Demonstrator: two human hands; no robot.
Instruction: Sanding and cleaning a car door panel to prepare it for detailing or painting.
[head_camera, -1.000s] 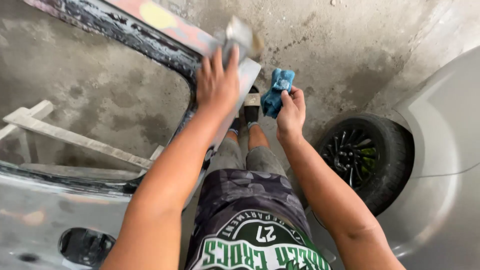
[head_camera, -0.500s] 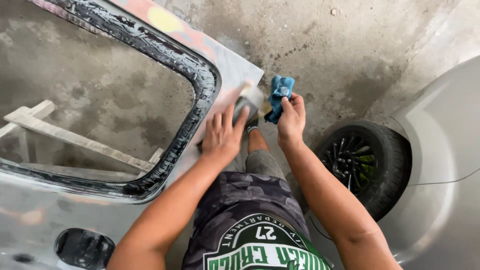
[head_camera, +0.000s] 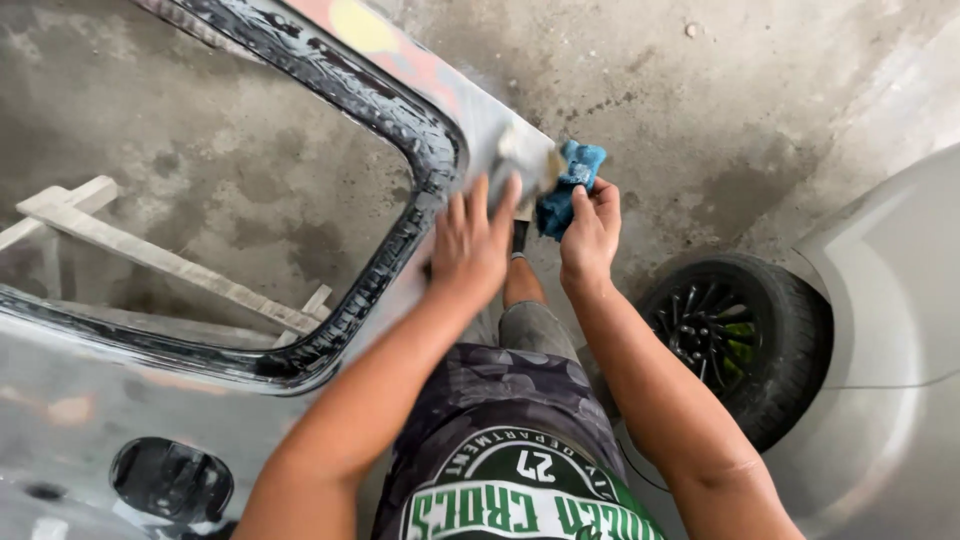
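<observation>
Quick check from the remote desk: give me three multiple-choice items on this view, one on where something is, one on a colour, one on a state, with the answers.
1. Where is the car wheel?
A. right of the person's legs
B. inside the window opening
C. on the panel

2. What colour is the cloth?
A. red
B. blue
C. white

3. How is the left hand?
A. clenched in the air
B. flat on a sanding block against the car door panel
C. holding the cloth

Answers: 1 A, the wheel stands by the grey car body at right; 2 B, blue folds show above the right hand; 3 B, fingers spread on the block.

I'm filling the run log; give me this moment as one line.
left hand: flat on car door panel, on sanding block | right hand: holds blue cloth
</observation>
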